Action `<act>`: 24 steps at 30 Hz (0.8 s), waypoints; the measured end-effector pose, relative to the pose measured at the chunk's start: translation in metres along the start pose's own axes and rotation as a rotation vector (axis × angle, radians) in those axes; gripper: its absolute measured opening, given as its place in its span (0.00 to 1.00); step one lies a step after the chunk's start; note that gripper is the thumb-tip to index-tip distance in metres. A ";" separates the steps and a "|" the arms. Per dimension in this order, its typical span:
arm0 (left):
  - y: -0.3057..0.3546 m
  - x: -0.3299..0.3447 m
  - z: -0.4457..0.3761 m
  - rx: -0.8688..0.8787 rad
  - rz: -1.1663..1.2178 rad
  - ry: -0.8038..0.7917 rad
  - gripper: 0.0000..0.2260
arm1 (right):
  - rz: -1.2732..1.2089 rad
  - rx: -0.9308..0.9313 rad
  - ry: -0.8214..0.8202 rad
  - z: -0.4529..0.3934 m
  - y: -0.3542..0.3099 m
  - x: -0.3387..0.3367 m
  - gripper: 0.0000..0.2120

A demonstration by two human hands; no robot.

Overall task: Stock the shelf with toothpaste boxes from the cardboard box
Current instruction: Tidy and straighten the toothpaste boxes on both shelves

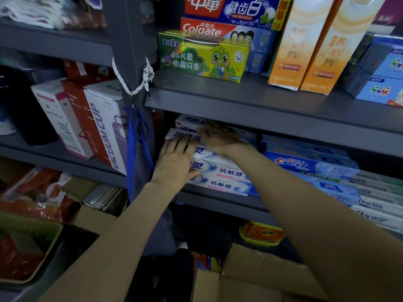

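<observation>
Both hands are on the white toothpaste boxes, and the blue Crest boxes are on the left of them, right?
Not quite. In the head view the left hand and right hand do rest on the white toothpaste boxes, but the blue Crest boxes sit on their right.

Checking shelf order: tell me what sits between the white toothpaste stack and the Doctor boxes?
Head view: a stack of blue Crest boxes sits between the white toothpaste stack and the Doctor boxes.
</observation>
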State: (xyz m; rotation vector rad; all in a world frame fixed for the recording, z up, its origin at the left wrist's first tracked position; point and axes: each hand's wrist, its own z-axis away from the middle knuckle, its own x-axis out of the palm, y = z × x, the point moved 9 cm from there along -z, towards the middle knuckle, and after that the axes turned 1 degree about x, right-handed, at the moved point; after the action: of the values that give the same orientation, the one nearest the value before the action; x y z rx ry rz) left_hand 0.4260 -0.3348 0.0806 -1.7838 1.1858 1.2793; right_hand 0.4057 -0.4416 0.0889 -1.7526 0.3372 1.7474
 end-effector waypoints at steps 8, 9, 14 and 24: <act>-0.002 0.000 0.001 0.025 0.024 0.021 0.37 | 0.007 -0.046 0.026 0.019 0.005 -0.001 0.24; -0.002 -0.001 0.001 0.031 0.030 0.032 0.37 | 0.002 -0.053 0.015 0.023 0.005 -0.002 0.24; -0.001 -0.003 -0.002 0.028 0.051 -0.031 0.35 | 0.016 -0.083 0.019 0.032 0.001 -0.004 0.24; -0.003 0.004 -0.011 -0.152 -0.097 -0.246 0.42 | 0.247 -0.048 0.219 0.074 -0.001 0.016 0.34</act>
State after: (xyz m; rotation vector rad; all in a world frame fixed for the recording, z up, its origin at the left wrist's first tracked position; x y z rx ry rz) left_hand 0.4336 -0.3449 0.0802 -1.7068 0.8766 1.5144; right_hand 0.3487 -0.3933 0.0802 -2.0129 0.6335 1.7433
